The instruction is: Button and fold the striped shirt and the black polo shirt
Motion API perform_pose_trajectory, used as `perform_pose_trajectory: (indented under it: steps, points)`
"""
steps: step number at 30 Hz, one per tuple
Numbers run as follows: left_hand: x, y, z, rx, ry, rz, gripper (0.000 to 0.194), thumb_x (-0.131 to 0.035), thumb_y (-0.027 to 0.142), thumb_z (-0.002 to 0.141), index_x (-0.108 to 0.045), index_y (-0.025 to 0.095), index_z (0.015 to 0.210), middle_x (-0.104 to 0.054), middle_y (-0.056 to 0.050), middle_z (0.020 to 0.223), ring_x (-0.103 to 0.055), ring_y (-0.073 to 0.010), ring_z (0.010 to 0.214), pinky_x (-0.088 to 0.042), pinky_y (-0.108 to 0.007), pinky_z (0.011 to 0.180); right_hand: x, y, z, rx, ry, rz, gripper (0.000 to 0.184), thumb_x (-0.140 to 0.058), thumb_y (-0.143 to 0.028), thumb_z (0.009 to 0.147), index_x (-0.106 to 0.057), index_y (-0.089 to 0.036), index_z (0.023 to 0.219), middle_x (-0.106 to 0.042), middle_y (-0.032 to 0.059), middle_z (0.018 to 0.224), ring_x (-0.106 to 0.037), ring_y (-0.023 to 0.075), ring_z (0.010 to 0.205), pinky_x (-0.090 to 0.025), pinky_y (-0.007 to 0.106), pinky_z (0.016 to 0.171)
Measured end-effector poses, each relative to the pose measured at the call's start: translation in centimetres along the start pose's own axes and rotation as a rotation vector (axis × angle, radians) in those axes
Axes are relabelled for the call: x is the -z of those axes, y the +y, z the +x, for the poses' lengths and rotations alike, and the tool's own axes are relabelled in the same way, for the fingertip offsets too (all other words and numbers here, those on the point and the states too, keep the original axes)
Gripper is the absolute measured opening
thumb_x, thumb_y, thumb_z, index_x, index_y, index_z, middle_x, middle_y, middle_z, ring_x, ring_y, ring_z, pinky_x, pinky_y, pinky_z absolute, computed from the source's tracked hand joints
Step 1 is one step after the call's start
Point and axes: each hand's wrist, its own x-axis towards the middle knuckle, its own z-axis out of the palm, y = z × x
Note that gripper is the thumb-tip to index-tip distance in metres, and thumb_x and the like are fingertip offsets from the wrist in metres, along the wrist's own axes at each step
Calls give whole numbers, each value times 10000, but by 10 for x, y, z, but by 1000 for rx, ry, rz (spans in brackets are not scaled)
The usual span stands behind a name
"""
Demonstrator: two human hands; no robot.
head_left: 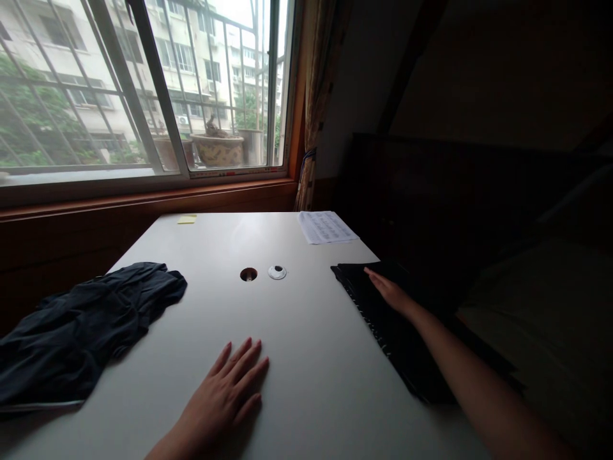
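My left hand (227,390) lies palm down near the front of the white table (297,338), its fingers spread and nothing in them. Over at the right edge, my right hand (390,291) rests on a flat pile of black cloth (383,326) with its fingers stretched out. Loose threads or a light fringe show along the pile's left side, and part of it reaches past the table edge. A crumpled dark blue garment (105,319) lies at the table's left edge, apart from both hands.
A round hole (248,275) and a white cap (277,272) lie mid-table. Printed sheets (328,227) sit at the far right corner, a yellow note (186,219) at the far left. Behind stand a barred window (191,83) and a tied curtain (313,96).
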Motion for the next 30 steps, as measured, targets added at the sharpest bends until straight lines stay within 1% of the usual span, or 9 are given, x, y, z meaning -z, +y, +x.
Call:
perform_pose_trajectory:
  steps: [3,5,7,10,13,17,21,25,30]
  points:
    - [1,0,0,-5,-19,25,621,-428,512,1031,-230,330,1592,-268,-12,1651,-300,-254,1501,-198,-475,1255,22,23,26,-99,44,-104,575,-291,-571,1001,-614,-244,1346,-543,62,1489,-451,254,1415,-319,473,1203]
    - [2,0,0,-5,-36,39,617,-420,509,1034,-224,334,1592,-252,-12,1655,-298,-257,1502,-203,-485,1251,35,37,38,-141,61,-190,508,-404,-524,969,-642,-213,1293,-528,99,1497,-385,307,1454,-241,569,1210]
    - [3,0,1,-7,-48,46,613,-417,506,1036,-226,333,1592,-242,-12,1658,-299,-260,1502,-211,-492,1247,44,48,46,-188,82,-278,511,-482,-479,930,-632,-151,1292,-475,159,1528,-321,366,1476,-170,645,1197]
    - [5,1,3,-5,-44,46,615,-424,504,1034,-234,326,1591,-239,-14,1659,-298,-260,1502,-205,-486,1250,46,57,52,-224,108,-375,596,-473,-459,926,-559,-69,1369,-369,227,1575,-270,402,1489,-135,674,1186]
    - [5,1,4,-4,-25,45,614,-438,501,1031,-251,322,1587,-250,-12,1656,-299,-256,1501,-191,-472,1255,35,54,57,-168,87,-422,608,-428,-475,945,-516,-106,1419,-338,190,1603,-237,354,1511,-132,638,1204]
    - [5,1,5,-12,-6,68,615,-458,484,1028,-261,313,1585,-261,-17,1653,-292,-251,1504,-167,-469,1259,6,35,63,-32,-6,-419,567,-356,-456,973,-531,-149,1417,-417,146,1573,-280,305,1504,-181,591,1214]
    - [5,1,6,-11,13,67,622,-471,488,1023,-262,318,1583,-274,-13,1649,-288,-242,1506,-149,-458,1263,-24,3,59,106,-80,-377,586,-275,-445,1006,-507,-148,1455,-456,141,1548,-347,275,1478,-270,509,1215]
    - [5,0,6,-28,16,78,621,-475,492,1020,-279,309,1580,-279,-22,1647,-286,-246,1507,-138,-460,1264,-43,-36,39,256,-94,-334,622,-306,-516,1013,-450,-170,1510,-395,107,1591,-298,256,1501,-256,455,1238]
    - [5,0,5,-32,19,78,608,-476,484,1021,-304,300,1574,-277,-26,1648,-291,-243,1505,-130,-449,1266,-51,-64,5,489,-118,-345,597,-411,-510,1004,-460,-194,1508,-323,109,1624,-250,279,1516,-231,520,1234]
